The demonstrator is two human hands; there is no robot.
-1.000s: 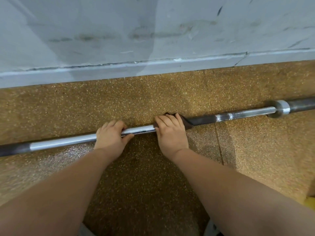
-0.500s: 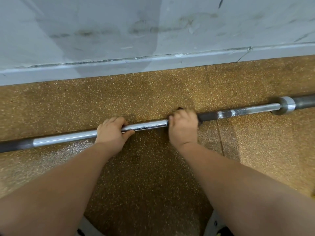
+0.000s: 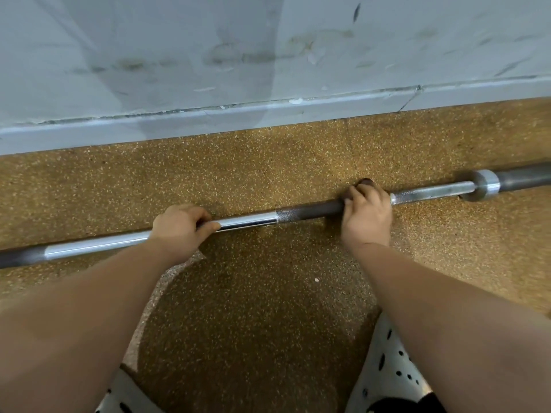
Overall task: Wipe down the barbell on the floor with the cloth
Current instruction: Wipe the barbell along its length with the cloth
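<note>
Right hand (image 3: pixel 368 216) slid rightward — curled over barbell (image 3: pixel 307 211).

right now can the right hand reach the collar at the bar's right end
Probably yes: the right hand grips the bar just left of the collar, with only bare bar between them.

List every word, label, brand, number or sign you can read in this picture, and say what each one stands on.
None can be read.
The barbell shows bare chrome and dark knurling, no stamp; parts hide under the left hand and the cloth in the right hand.
The wall bears scuffs only.
The spotted clothing has dots, no letters.
</note>
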